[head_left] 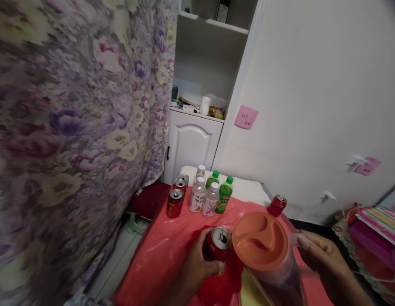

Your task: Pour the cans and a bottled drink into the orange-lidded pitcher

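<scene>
My left hand is wrapped round a red drink can with an opened top, held upright beside a pitcher. The clear pitcher has an orange lid, and dark contents show through its wall. On its right side, the fingers of my right hand close on the translucent handle. Beyond my hands stand several cans, the nearest a dark red can. Next to them are clear bottles with white caps and green bottles. Another red can stands apart at the right.
A red plastic cover lies over the table, with a yellow item near the pitcher. A floral curtain hangs at left. Behind the table is a white cabinet. Colourful folded items are piled at far right.
</scene>
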`<state>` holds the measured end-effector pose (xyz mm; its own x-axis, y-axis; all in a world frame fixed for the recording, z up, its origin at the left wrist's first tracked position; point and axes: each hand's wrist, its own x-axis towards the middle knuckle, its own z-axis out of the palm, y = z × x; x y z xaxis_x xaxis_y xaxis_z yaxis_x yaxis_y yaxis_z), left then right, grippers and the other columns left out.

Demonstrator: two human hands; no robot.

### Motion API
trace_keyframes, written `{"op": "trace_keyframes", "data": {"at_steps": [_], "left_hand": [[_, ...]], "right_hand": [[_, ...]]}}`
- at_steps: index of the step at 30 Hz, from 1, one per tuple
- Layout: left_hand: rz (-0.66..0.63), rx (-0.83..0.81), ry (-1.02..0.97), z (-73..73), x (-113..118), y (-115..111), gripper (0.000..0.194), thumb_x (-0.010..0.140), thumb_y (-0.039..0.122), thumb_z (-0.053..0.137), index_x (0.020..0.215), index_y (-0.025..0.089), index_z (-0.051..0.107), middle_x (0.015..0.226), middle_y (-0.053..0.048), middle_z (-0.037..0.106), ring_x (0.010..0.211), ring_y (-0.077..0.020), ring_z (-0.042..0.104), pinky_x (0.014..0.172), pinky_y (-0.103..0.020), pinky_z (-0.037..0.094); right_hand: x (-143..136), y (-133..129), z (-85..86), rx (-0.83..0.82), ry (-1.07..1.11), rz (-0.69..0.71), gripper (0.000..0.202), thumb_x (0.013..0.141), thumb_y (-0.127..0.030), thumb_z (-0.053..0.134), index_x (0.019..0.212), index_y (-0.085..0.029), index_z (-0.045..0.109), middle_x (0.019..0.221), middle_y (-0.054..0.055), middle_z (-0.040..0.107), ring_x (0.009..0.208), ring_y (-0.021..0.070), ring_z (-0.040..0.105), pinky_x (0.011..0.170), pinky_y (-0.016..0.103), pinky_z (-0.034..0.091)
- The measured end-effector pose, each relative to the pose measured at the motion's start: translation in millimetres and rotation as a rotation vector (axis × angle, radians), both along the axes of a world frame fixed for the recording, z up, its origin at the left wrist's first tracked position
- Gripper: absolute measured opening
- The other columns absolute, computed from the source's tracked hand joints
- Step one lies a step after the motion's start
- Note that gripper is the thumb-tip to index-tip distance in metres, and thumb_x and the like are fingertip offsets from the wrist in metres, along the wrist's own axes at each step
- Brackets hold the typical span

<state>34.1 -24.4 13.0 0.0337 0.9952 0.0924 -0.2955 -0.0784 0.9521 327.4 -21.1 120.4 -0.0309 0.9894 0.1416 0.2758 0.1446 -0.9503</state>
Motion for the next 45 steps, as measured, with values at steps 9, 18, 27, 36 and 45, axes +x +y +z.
{"op": "trace_keyframes", "data": {"at_steps": [9, 18, 27, 36, 45], "left_hand": [[-0.006, -0.001, 0.028, -1.9, -0.3, 2.9, 0.074, 0.049, 0.007, 0.075, 0.121, 0.02, 0.061, 0.119, -0.007, 0.074, 0.113, -0.0317, 0.063, 0.101, -0.043, 0.047], [-0.01, -0.003, 0.065, -4.9, 0.1, 3.6, 0.074, 0.051, 0.007, 0.073, 0.122, 0.021, 0.06, 0.12, -0.007, 0.074, 0.116, -0.0317, 0.063, 0.105, -0.043, 0.045], [0.002, 0.003, 0.062, -5.1, -0.7, 5.0, 0.075, 0.05, 0.008, 0.073, 0.122, 0.019, 0.059, 0.122, -0.009, 0.073, 0.116, -0.0332, 0.063, 0.102, -0.043, 0.046], [-0.016, 0.019, 0.021, -7.7, -2.9, 6.2, 0.075, 0.049, 0.009, 0.078, 0.12, 0.021, 0.06, 0.122, -0.008, 0.073, 0.118, -0.033, 0.063, 0.104, -0.043, 0.045], [-0.006, 0.011, 0.022, -11.3, -2.4, 6.4, 0.076, 0.048, 0.011, 0.081, 0.121, 0.02, 0.06, 0.125, -0.011, 0.073, 0.121, -0.0361, 0.062, 0.105, -0.045, 0.045]], "right_hand": [[17.1, 9.9, -7.8, -0.034, -0.052, 0.051, 0.051, 0.085, -0.067, 0.057, 0.063, -0.023, 0.043, 0.068, -0.006, 0.018, 0.062, 0.0126, 0.016, 0.057, 0.033, 0.013], [16.0, 8.4, -2.0, -0.015, -0.05, 0.04, 0.051, 0.083, -0.066, 0.06, 0.061, -0.023, 0.043, 0.067, -0.006, 0.021, 0.061, 0.0122, 0.018, 0.056, 0.032, 0.015], [9.7, 5.8, 7.4, 0.015, -0.062, 0.001, 0.053, 0.08, -0.068, 0.061, 0.059, -0.023, 0.044, 0.062, -0.006, 0.022, 0.06, 0.0124, 0.019, 0.053, 0.031, 0.017], [8.2, 4.8, 8.6, -0.001, -0.041, -0.011, 0.055, 0.078, -0.069, 0.062, 0.058, -0.024, 0.036, 0.062, -0.006, 0.021, 0.059, 0.012, 0.018, 0.054, 0.031, 0.016], [4.6, 0.0, 18.2, 0.013, -0.041, -0.019, 0.054, 0.078, -0.066, 0.066, 0.054, -0.025, 0.04, 0.055, -0.003, 0.037, 0.055, 0.0146, 0.033, 0.052, 0.032, 0.03]]}}
